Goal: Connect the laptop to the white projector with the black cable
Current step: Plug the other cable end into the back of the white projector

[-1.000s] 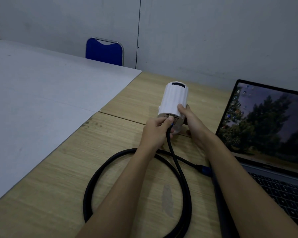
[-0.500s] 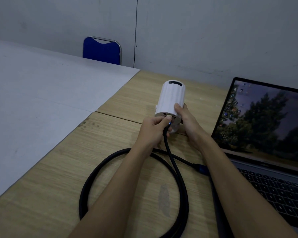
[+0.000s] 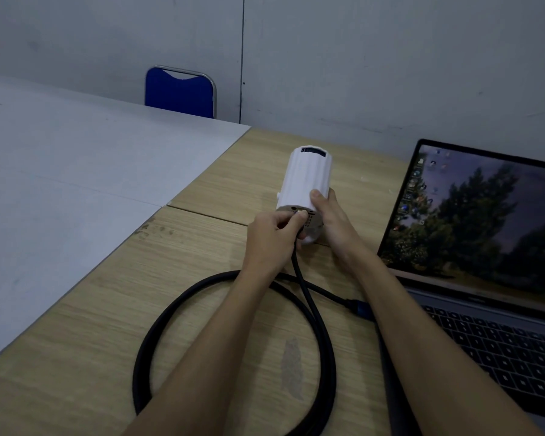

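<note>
1. The white projector [image 3: 306, 180] is lying on its side on the wooden desk [image 3: 101, 309], its rear port face turned toward the camera, just left of the laptop [image 3: 485, 262].
2. The right hand [image 3: 331, 220] is wrapping around the projector's near end from the right, with the thumb resting on top of the white body.
3. The left hand [image 3: 272, 237] is pinching the plug end of the black cable [image 3: 309, 297] between thumb and fingers, pressed up against the projector's port face; whether the plug is fully seated cannot be told, as the fingers are covering it.
4. From that hand the cable is running down toward the camera, curving into a large loop lying flat on the desk and passing under the left forearm.
5. The cable's other end, with a blue connector [image 3: 361, 308], is lying near the laptop's left edge, where the right forearm is hiding it from there on.
6. The laptop is sitting open at the right, its screen showing a wallpaper of trees.
7. A grey-white surface [image 3: 60, 171] is adjoining the desk on the left, and a blue chair [image 3: 180, 91] is standing behind it against the wall.
</note>
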